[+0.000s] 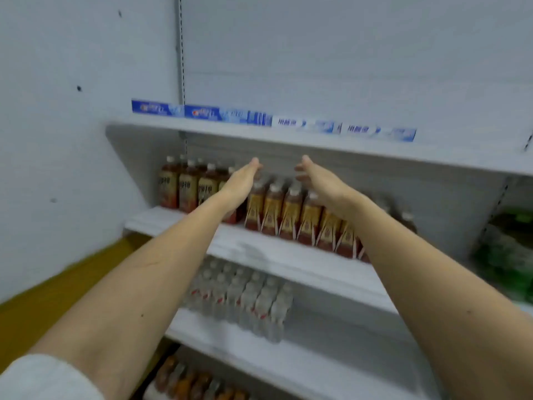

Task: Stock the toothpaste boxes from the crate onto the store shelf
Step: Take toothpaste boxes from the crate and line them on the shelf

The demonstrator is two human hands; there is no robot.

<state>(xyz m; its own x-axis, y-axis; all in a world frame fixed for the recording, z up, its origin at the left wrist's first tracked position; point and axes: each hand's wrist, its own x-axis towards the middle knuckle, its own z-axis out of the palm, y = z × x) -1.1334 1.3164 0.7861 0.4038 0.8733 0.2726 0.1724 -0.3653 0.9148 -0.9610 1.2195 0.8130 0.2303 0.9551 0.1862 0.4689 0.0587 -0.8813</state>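
Blue toothpaste boxes (202, 112) line top shelf (288, 138); both hands empty, fingers straight.

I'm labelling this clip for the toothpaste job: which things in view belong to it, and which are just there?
Job: toothpaste boxes in a row on the top shelf; left hand and right hand, both empty.
Just there: brown drink bottles, clear water bottles, green packs.

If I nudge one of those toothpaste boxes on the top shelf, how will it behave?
The toothpaste boxes lie flat and end to end, so they will probably slide, not tip or roll. They look like thin cardboard: likely light, stiff, and easy to dent.
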